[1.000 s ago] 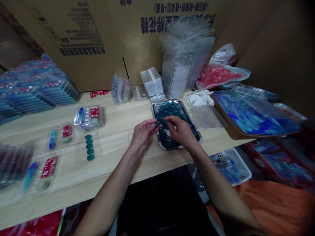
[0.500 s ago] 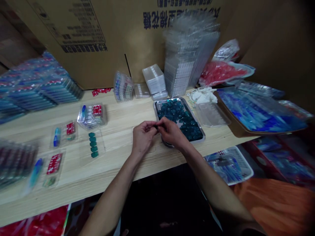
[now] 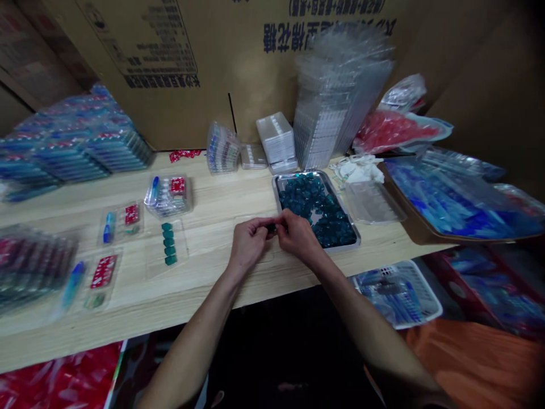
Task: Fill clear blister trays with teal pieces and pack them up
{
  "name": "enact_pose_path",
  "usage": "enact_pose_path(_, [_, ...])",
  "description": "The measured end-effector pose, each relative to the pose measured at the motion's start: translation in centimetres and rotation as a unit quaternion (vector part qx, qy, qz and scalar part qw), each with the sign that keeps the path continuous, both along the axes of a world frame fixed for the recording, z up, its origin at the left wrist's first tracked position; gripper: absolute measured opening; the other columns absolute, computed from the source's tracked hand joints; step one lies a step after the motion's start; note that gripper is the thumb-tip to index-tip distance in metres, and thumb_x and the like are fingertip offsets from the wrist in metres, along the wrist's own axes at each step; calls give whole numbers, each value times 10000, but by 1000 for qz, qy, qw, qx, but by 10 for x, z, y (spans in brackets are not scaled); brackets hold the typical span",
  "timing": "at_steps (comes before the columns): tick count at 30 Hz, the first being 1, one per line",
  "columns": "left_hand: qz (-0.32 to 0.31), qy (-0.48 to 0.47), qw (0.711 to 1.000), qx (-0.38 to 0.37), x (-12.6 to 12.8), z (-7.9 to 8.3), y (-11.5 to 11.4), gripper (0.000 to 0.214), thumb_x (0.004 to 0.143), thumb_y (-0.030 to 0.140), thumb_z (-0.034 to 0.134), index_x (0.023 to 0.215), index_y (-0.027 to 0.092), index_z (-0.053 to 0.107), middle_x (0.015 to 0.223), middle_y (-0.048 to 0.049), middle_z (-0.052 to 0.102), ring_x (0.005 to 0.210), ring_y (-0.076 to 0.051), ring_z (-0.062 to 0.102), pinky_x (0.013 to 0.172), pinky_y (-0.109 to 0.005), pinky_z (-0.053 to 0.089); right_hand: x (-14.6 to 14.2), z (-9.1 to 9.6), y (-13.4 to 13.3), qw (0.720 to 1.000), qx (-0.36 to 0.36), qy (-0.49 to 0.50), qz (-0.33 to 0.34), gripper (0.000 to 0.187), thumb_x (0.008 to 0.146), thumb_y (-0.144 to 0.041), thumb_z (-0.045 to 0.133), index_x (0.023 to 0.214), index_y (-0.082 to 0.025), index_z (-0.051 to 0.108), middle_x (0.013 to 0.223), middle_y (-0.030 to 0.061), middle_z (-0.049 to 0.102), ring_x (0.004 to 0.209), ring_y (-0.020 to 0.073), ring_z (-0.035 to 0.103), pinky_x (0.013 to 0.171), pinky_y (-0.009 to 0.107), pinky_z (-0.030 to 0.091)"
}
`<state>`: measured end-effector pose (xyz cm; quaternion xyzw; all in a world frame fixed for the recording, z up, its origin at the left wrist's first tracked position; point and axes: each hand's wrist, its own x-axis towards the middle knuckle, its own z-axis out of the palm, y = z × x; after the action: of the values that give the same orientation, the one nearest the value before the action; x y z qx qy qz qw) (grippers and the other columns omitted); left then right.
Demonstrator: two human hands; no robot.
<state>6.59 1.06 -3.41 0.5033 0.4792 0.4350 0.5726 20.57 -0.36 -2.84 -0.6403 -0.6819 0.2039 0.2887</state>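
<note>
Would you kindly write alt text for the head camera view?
Two bare hands pinch a small teal piece together over a wooden table, beside a metal tray heaped with more teal pieces; clear plastic packs lie nearby.

Clear plastic trays [image 3: 343, 99] stacked against cardboard carton [image 3: 204, 113]; white plastic basket [image 3: 430, 307] beside orange fabric [image 3: 468, 363].

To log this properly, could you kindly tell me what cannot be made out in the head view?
Head view:
Teal piece between the left hand and right hand: mostly hidden by the fingers, shape unclear.
Teal pieces in the metal tray: too small to count.
Stack of clear plastic trays: blurred, number unclear.
Cardboard box's top lettering: cut off by the upper edge.
</note>
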Motion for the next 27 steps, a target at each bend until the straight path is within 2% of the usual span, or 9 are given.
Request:
enact_pose_path(4, [-14, -3, 1000, 1, -8, 0, -1, 248, 687, 131, 659, 893, 161, 793, 840, -60, 773, 743, -162, 697, 770, -303, 567, -4, 0, 1, 1000, -13, 11, 23, 104, 839, -138, 521, 882, -201, 591, 836, 70, 716, 776, 223, 663, 680, 288, 417])
enact_pose_path(8, [-7, 32, 999, 11, -13, 1, -2, 309, 680, 51, 599, 873, 184, 800, 794, -33, 768, 702, -147, 690, 733, -282, 576, -10, 0, 0, 1000, -12, -3, 26, 107, 835, -124, 529, 882, -187, 601, 834, 79, 717, 782, 228, 662, 676, 291, 407])
enact_pose_path(11, [-26, -66, 995, -73, -22, 3, -7, 268, 726, 79, 629, 919, 162, 796, 895, -63, 780, 781, -150, 718, 803, -277, 581, -11, -3, 1, 1000, -2, 12, 25, 108, 846, -119, 527, 893, -178, 603, 829, 71, 717, 763, 211, 656, 685, 285, 412])
enact_pose_path(13, [-40, -143, 978, -147, -33, 3, -11, 236, 739, 138, 706, 961, 132, 786, 955, -98, 779, 833, -161, 728, 842, -272, 575, -11, -5, 0, 998, 1, 38, 43, 97, 854, -121, 531, 889, -179, 600, 803, 49, 707, 727, 185, 644, 680, 270, 419])
enact_pose_path(16, [-35, -173, 966, -191, -54, -1, -13, 301, 678, 190, 823, 965, 112, 779, 986, -121, 773, 859, -177, 730, 872, -283, 568, -15, -6, -6, 993, 7, 72, 92, 134, 871, -107, 511, 950, -164, 603, 842, 45, 699, 757, 163, 642, 712, 254, 452])
enact_pose_path(19, [21, -109, 985, -132, -77, -7, -2, 331, 599, 232, 882, 897, 128, 782, 917, -90, 774, 821, -176, 716, 857, -306, 562, -27, -6, -23, 992, 21, 9, 125, 278, 850, -41, 468, 1075, -114, 614, 1023, 121, 681, 967, 201, 636, 858, 298, 472])
enact_pose_path(22, [62, 33, 997, -10, -91, -13, 23, 314, 610, 267, 859, 894, 154, 784, 809, -50, 762, 736, -159, 679, 768, -293, 542, -42, -9, -44, 977, -17, -108, 182, 367, 798, 4, 453, 1099, -89, 642, 1205, 176, 639, 1111, 264, 591, 947, 372, 456])
enact_pose_path(25, [48, 177, 976, 118, -86, -19, 52, 191, 686, 206, 772, 873, 168, 784, 819, -48, 757, 741, -167, 671, 735, -285, 521, -51, -16, -56, 962, -52, -171, 206, 465, 799, 7, 435, 1225, -68, 605, 1391, 196, 548, 1151, 291, 578, 957, 416, 460])
enact_pose_path(27, [15, 253, 947, 196, -75, -23, 68, 152, 742, 154, 696, 863, 172, 784, 858, -57, 755, 772, -172, 675, 749, -284, 516, -52, -20, -59, 961, -63, -175, 207, 524, 811, 5, 427, 1315, -64, 551, 1383, 195, 555, 1162, 289, 574, 953, 415, 465])
